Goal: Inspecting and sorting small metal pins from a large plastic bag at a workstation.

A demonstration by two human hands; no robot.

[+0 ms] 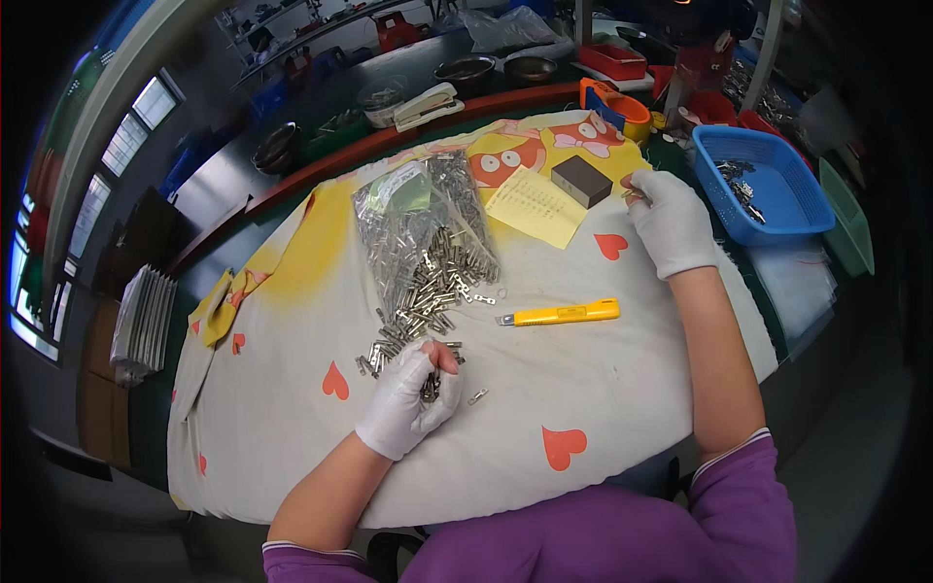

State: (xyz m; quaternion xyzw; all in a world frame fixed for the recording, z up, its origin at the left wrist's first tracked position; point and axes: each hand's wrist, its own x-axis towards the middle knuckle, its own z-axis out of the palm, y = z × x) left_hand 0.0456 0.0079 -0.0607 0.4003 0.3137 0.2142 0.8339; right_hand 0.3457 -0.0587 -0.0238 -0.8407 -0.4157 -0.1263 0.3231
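My left hand (408,398), in a white glove with bare fingertips, curls round several small metal pieces (430,390) over the white heart-print cloth (486,447). Just beyond it, a pile of small silvery metal parts (428,291) spills from a clear plastic bag (384,243). One loose piece (477,396) lies right of that hand. My right hand (673,222), gloved the same way, is closed beside a dark brown block (582,181); its fingertips are pinched, and what they hold is too small to make out. Between my hands lies a yellow utility knife (569,312).
A handwritten yellow sheet (535,209) lies by the block. To the right stand a blue basket (807,209) with metal parts and a green tray (847,219). An orange tape dispenser (622,109), a stapler (428,105) and metal bowls (465,71) line the back.
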